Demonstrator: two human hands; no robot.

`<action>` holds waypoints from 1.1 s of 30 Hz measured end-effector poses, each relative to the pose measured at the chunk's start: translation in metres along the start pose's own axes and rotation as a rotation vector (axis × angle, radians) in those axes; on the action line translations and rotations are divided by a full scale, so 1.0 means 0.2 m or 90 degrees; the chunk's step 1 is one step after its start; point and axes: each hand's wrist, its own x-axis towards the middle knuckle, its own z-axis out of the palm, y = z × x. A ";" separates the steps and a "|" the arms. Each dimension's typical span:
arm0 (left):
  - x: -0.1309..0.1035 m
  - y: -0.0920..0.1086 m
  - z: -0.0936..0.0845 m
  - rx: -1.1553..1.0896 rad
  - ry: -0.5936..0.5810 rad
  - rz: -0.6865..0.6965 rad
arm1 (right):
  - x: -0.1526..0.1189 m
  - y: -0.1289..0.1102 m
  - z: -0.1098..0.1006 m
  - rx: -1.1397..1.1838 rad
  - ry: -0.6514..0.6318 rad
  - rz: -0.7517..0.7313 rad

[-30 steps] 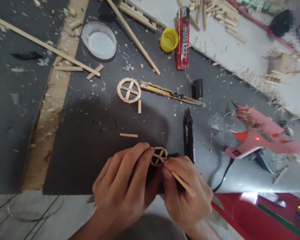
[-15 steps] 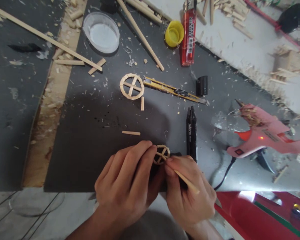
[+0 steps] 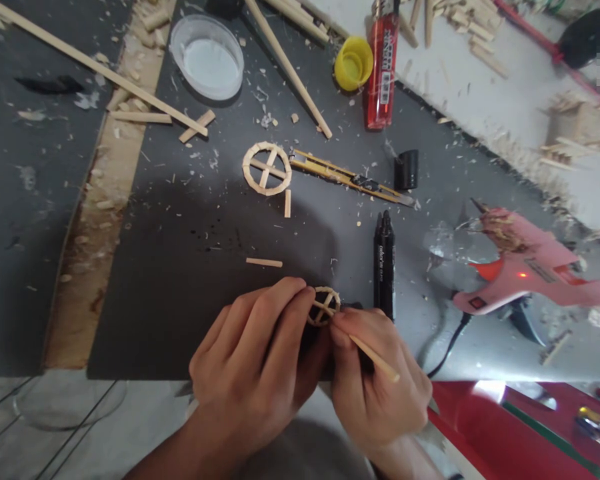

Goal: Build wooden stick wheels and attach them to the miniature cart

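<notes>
A small wooden spoked wheel (image 3: 325, 307) is held near the table's front edge. My left hand (image 3: 260, 340) is closed on its left rim, thumb hidden below. Pinched in my right hand (image 3: 380, 373) is a thin wooden stick (image 3: 375, 357), whose upper end meets the wheel's lower right rim. Whether the stick's tip passes into the wheel is hidden by my fingers. A second wooden spoked wheel (image 3: 267, 169) lies flat farther back, with a short wooden strip (image 3: 287, 204) just below it. Another strip (image 3: 264, 263) lies above my left hand.
A black marker (image 3: 385, 267) lies beyond my right hand. To the right is a pink glue gun (image 3: 530, 260) with a lit red light. Behind are a yellow cutter knife (image 3: 350, 179), red lighter (image 3: 381, 73), yellow cap (image 3: 353, 63) and clear plastic lid (image 3: 207, 59). Wood shavings are scattered around.
The view has shifted slightly. Both hands keep their grip on the wheel and stick, with hardly any visible movement.
</notes>
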 end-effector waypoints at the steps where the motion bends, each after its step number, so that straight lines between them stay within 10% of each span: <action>1: 0.00 0.00 0.00 -0.001 0.001 0.000 | 0.00 0.00 0.00 0.002 0.001 -0.002; 33: 0.01 0.01 0.00 -0.013 -0.020 -0.013 | -0.01 0.02 0.01 0.033 0.035 0.034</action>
